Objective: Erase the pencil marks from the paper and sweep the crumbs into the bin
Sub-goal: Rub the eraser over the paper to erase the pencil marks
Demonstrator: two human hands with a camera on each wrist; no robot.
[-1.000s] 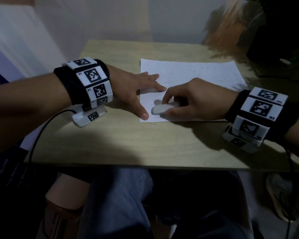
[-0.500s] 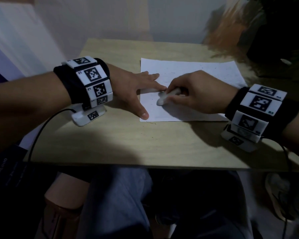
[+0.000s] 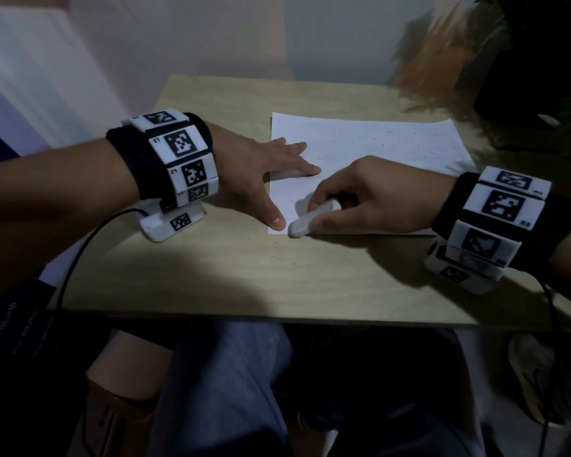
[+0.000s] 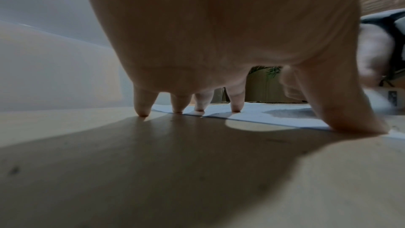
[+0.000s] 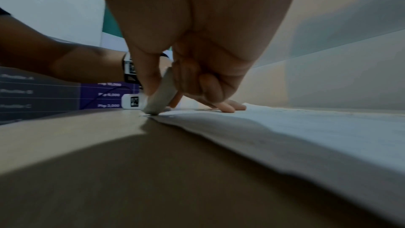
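Two hands work at one sheet of white paper lying flat on the light wooden surface, toward its far right part. Left hand: spread, fingers straight, fingertips bearing down on the left edge of the paper, with the little finger landing on bare wood just off the sheet; thumb splayed toward the near left corner of the sheet. Right hand: fingers curled, pinching a white eraser between thumb and forefinger. Eraser: tilted, lower end in contact at the near left corner of the paper, just right of the left thumb tip; the right wrist view places that end at the very edge where sheet meets wood. Paper: small dark specks scattered over its far half; whether these are pencil marks or crumbs cannot be told. A few dark specks also lie on the wood near of the sheet. Both wrists carry black bands with white marker blocks, each with a cable trailing off the near edge. Dark foliage stands at the far right corner.
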